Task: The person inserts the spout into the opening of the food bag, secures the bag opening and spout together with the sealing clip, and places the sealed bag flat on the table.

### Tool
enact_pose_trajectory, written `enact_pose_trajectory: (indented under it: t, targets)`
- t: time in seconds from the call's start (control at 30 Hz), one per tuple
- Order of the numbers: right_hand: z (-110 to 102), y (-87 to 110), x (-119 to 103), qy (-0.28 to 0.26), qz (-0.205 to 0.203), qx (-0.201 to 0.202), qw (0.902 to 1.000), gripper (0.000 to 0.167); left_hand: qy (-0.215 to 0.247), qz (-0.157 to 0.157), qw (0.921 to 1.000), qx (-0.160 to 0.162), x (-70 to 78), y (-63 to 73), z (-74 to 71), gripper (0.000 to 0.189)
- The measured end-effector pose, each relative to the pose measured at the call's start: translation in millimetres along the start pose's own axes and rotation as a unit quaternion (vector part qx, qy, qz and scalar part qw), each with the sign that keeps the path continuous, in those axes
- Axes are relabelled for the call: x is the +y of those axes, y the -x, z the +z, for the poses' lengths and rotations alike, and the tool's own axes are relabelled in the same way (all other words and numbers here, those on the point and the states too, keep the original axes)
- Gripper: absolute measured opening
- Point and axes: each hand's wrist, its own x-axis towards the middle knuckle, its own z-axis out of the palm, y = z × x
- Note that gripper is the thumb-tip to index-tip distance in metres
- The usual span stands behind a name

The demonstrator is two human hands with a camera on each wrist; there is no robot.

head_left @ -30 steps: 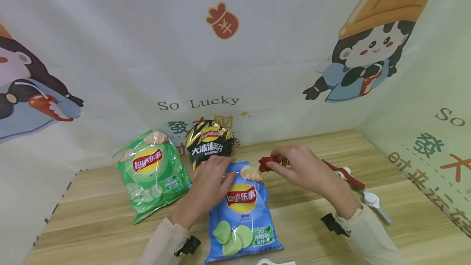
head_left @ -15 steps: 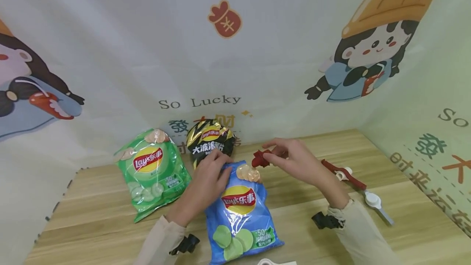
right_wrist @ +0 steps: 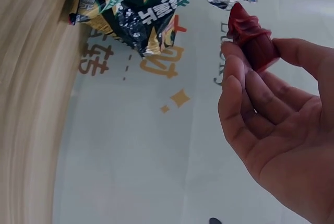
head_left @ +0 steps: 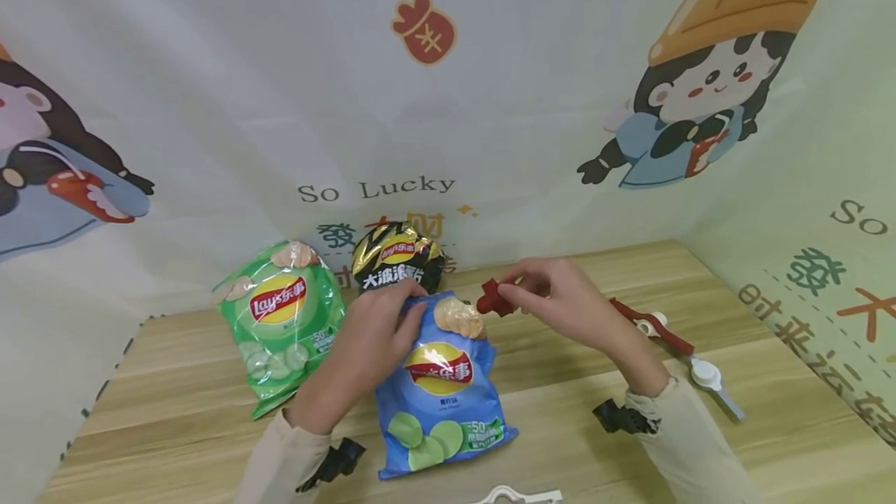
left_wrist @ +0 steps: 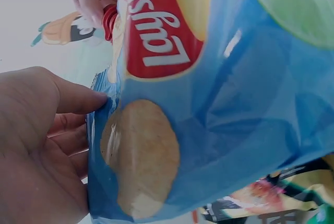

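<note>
My left hand [head_left: 374, 329] pinches the top edge of a blue Lay's chip bag [head_left: 437, 403], thumb in front and fingers behind, as the left wrist view [left_wrist: 52, 130] shows. The bag's top is raised off the wood table. Just right of that top edge, my right hand [head_left: 567, 302] pinches a small dark red piece [right_wrist: 254, 38] between thumb and fingers. It has a round base and a ridged, pointed tip. In the head view the red piece is close to the bag's upper right corner; whether they touch I cannot tell.
A green Lay's bag [head_left: 280, 325] leans at the left, and a black and gold one [head_left: 397, 255] stands behind the blue bag. A red and white clip-like strip [head_left: 672, 341] lies at the right. Another white piece [head_left: 518, 496] shows at the front edge.
My left hand has drawn the blue bag's top leftward and up. My right hand has brought the red piece a little left, to the bag's corner.
</note>
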Motion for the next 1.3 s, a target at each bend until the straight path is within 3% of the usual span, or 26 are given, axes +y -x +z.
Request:
enact_pose_trajectory:
  t: [0.2, 0.4, 0.57, 0.83, 0.97, 1.17, 1.3]
  targets:
    - [-1, 4.7, -10, 0.004, -0.026, -0.021, 0.9995, 0.021, -0.013, 0.01, 0.9998, 0.007, 11.2, 2.5, -15.0, 0.006]
    - [-3, 7.4, -18, -0.009, -0.045, -0.041, 0.9981, 0.018, -0.035, 0.038, 0.9986, 0.008, 24.2, 5.2, -26.9, 0.004]
    - [-3, 7.7, -18, -0.03, -0.06, -0.059, 0.996, 0.019, -0.05, 0.035, 0.9981, 0.004, 29.7, 7.1, -30.3, 0.006]
    - [4, 4.1, -11, -0.052, -0.084, -0.114, 0.9886, 0.02, -0.063, 0.035, 0.9974, -0.005, 30.1, 8.0, -28.0, 0.006]
    - [10, 2.1, -7, -0.064, -0.094, -0.129, 0.9852, 0.022, -0.073, 0.061, 0.995, -0.03, 34.1, 10.2, -23.6, 0.032]
    - [17, 1.6, -8, -0.088, -0.09, -0.138, 0.9823, 0.022, -0.15, 0.095, 0.9829, -0.049, 38.4, 14.1, -12.5, 0.065]
    - [20, 0.3, -9, -0.097, -0.092, -0.14, 0.9812, 0.021, -0.175, 0.103, 0.9785, -0.037, 37.2, 13.1, -4.0, 0.057]
